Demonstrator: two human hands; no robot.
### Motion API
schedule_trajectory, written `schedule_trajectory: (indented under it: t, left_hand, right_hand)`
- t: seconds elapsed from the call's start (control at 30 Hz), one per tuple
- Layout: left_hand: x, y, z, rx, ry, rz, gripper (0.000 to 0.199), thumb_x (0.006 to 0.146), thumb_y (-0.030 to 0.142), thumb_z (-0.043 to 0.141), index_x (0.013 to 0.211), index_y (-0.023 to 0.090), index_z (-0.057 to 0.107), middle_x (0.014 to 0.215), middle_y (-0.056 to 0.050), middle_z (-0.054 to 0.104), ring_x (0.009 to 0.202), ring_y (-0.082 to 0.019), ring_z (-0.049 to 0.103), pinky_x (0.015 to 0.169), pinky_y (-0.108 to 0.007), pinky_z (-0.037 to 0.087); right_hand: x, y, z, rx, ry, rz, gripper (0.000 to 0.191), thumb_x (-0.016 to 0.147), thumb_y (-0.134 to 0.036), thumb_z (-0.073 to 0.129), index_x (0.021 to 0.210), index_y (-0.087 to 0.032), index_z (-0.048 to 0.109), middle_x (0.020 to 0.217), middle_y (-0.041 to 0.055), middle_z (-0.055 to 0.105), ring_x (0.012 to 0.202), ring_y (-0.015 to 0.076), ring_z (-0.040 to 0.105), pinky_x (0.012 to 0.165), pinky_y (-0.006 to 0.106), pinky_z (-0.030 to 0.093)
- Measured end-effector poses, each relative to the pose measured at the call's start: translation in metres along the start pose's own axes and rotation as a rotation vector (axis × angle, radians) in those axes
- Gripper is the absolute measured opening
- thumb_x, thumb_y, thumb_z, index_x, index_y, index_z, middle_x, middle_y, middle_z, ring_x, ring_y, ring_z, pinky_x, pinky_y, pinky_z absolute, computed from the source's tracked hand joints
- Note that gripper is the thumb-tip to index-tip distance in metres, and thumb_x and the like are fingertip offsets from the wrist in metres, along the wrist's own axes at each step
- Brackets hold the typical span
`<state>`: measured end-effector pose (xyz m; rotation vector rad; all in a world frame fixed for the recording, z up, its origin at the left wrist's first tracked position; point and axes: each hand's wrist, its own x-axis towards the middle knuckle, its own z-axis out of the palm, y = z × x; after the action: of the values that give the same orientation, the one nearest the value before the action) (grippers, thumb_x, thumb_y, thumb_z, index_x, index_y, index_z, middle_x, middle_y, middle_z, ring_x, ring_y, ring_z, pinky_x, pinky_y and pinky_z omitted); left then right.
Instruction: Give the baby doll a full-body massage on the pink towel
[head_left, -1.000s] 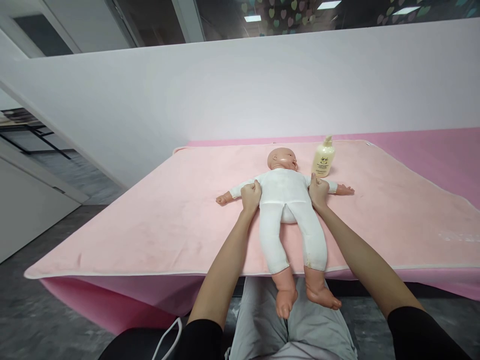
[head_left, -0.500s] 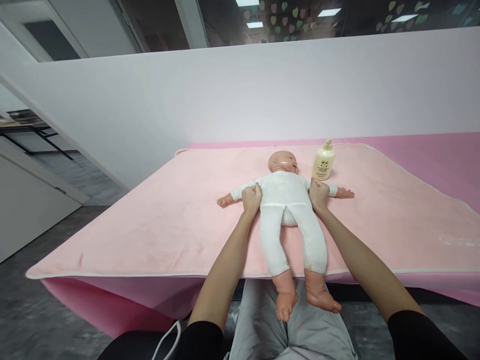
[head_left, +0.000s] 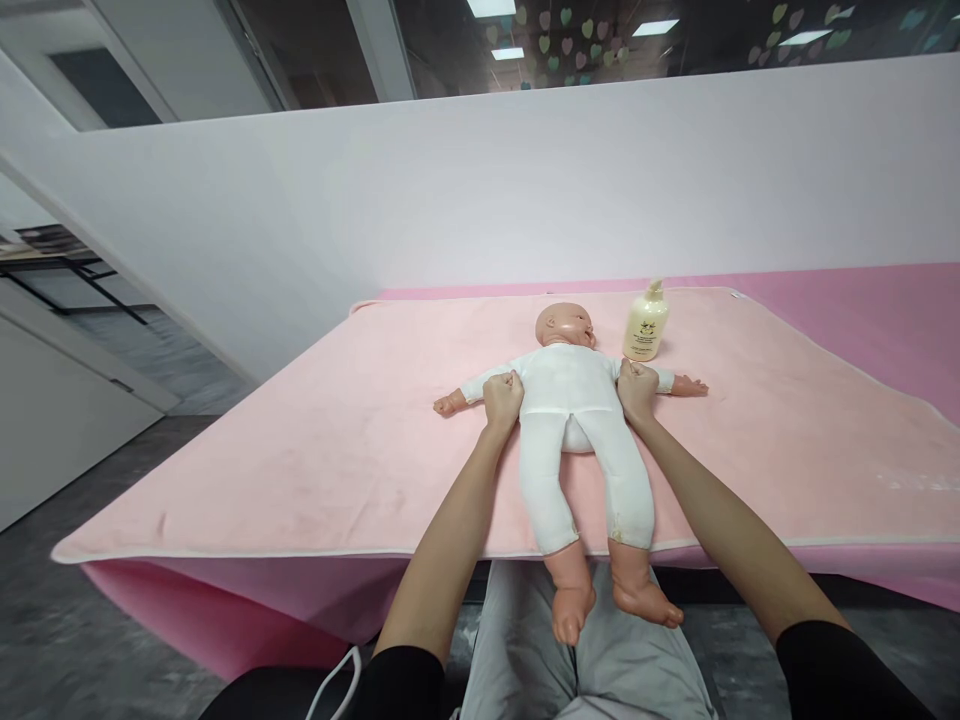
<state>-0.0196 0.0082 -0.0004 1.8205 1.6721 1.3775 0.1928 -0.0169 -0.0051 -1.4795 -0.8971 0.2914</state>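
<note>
A baby doll (head_left: 570,385) in a white cloth suit lies on its back on a pink towel (head_left: 337,450), its head turned to the right and its arms spread. Its bare feet hang over the front edge. My left hand (head_left: 503,400) is a closed fist against the left side of the doll's torso, just below its outstretched arm. On the other side, my right hand (head_left: 637,392) makes a matching fist between torso and arm. I see nothing held in either fist. A pale yellow pump bottle (head_left: 645,325) stands upright beyond my right hand, beside the doll's head.
Under the towel a darker pink cover (head_left: 885,320) shows at the right and hangs down in front. A white partition (head_left: 600,180) rises behind the table. My legs in grey trousers (head_left: 517,640) are below the front edge, near a white cable (head_left: 337,680).
</note>
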Motion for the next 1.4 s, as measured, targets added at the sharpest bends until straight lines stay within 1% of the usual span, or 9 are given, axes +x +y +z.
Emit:
schedule_trajectory:
  t: [0.47,0.73,0.9,1.0,1.07,1.13,1.17,1.27,1.4]
  left_hand:
    - [-0.001,0.004,-0.001,-0.049,-0.005,0.031,0.040,0.077,0.014,0.041,0.048,0.020,0.014,0.049,0.004,0.015,0.048,-0.009,0.018,0.051,-0.028,0.017]
    - [0.004,0.030,0.002,-0.240,0.139,0.037,0.043,0.081,0.021,0.043,0.051,0.021,0.012,0.049,0.005,0.012,0.046,-0.008,0.015,0.049,-0.027,0.016]
    - [0.029,0.053,0.020,-0.219,0.117,0.126,0.044,0.082,0.022,0.044,0.051,0.021,0.013,0.049,0.005,0.013,0.047,-0.009,0.017,0.051,-0.027,0.018]
    - [0.048,0.071,0.037,-0.144,0.114,0.181,0.042,0.085,0.027,0.046,0.051,0.020,0.021,0.051,0.004,0.023,0.049,-0.010,0.027,0.054,-0.026,0.024]
    - [0.057,0.081,0.048,-0.053,0.092,0.227,0.033,0.084,0.029,0.049,0.055,0.020,0.036,0.059,0.001,0.041,0.061,-0.014,0.042,0.061,-0.026,0.032]
    - [0.062,0.086,0.058,0.044,0.050,0.286,0.015,0.083,0.029,0.053,0.071,0.019,0.054,0.086,-0.006,0.057,0.086,-0.020,0.052,0.077,-0.029,0.038]
    - [0.062,0.087,0.062,0.085,0.028,0.309,0.011,0.081,0.030,0.055,0.082,0.020,0.059,0.103,-0.009,0.058,0.101,-0.023,0.050,0.087,-0.033,0.037]
    - [0.058,0.081,0.070,0.156,-0.038,0.298,0.029,0.079,0.037,0.059,0.106,0.024,0.061,0.135,-0.012,0.042,0.127,-0.032,0.035,0.102,-0.047,0.027]
    - [0.051,0.070,0.071,0.105,-0.056,0.270,0.036,0.079,0.038,0.059,0.111,0.022,0.058,0.133,-0.013,0.044,0.125,-0.030,0.038,0.103,-0.045,0.031]
  right_hand:
    - [0.000,-0.002,0.000,-0.112,-0.056,0.002,0.036,0.069,-0.009,0.041,0.046,-0.021,0.016,0.050,-0.0051,0.013,0.051,0.0080,0.018,0.052,0.026,0.017]
    - [0.004,0.006,0.005,-0.171,-0.072,-0.052,0.027,0.062,-0.009,0.036,0.045,-0.021,0.018,0.051,-0.0050,0.012,0.052,0.0083,0.018,0.051,0.026,0.014]
    - [0.003,0.006,0.008,-0.209,-0.087,-0.064,0.029,0.064,-0.007,0.038,0.044,-0.020,0.020,0.048,-0.0056,0.013,0.050,0.0081,0.019,0.051,0.027,0.014]
    - [0.004,0.006,0.009,-0.220,-0.096,-0.082,0.030,0.063,-0.006,0.039,0.043,-0.020,0.022,0.045,-0.0056,0.016,0.049,0.0083,0.019,0.051,0.028,0.014]
    - [0.004,0.007,0.010,-0.218,-0.091,-0.096,0.030,0.063,-0.006,0.039,0.043,-0.020,0.021,0.044,-0.0056,0.017,0.048,0.0085,0.019,0.051,0.028,0.014]
    - [0.004,0.007,0.011,-0.213,-0.080,-0.105,0.029,0.062,-0.006,0.038,0.043,-0.020,0.021,0.043,-0.0054,0.018,0.048,0.0087,0.020,0.051,0.028,0.015]
    - [0.004,0.007,0.011,-0.209,-0.077,-0.109,0.029,0.062,-0.006,0.038,0.043,-0.020,0.021,0.043,-0.0053,0.018,0.048,0.0089,0.020,0.050,0.028,0.015]
    - [0.003,0.007,0.010,-0.195,-0.073,-0.111,0.029,0.062,-0.007,0.038,0.043,-0.021,0.021,0.043,-0.0055,0.017,0.048,0.0088,0.019,0.050,0.027,0.015]
    - [0.002,0.007,0.008,-0.147,-0.060,-0.156,0.029,0.065,-0.011,0.038,0.044,-0.021,0.021,0.045,-0.0056,0.016,0.048,0.0082,0.019,0.049,0.026,0.016]
